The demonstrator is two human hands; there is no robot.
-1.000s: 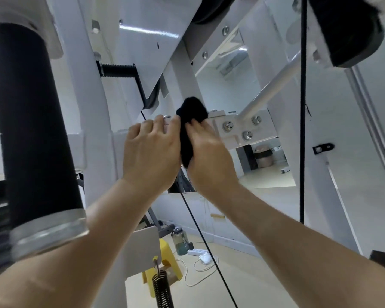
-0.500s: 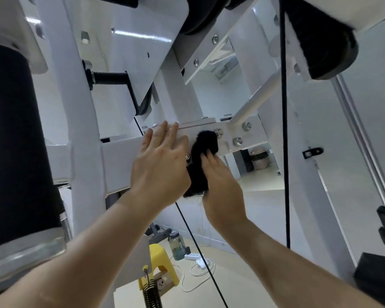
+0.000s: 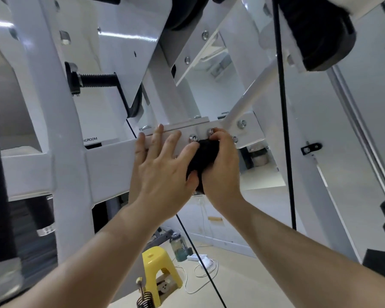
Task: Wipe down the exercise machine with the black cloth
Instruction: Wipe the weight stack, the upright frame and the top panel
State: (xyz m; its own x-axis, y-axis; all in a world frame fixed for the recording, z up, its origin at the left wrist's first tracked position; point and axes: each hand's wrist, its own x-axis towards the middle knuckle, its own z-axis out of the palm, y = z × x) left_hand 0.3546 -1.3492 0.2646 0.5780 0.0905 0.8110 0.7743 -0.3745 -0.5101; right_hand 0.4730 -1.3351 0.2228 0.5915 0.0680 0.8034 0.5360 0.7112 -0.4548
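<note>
Right hand (image 3: 220, 165) was clenched on black cloth (image 3: 203, 156), pressed into the bracket bolts (image 3: 192, 138) above it; left hand (image 3: 162, 167) lay spread flat beside, likely bracing.

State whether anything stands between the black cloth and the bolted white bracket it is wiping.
Nothing visible does. The right hand presses the black cloth directly against the bracket beside its bolts. The left hand lies flat on the beam alongside, not in between.

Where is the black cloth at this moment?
In the head view, the black cloth is bunched in the right hand, pressed against the white crossbar just below two bolts, beside the left hand.
</note>
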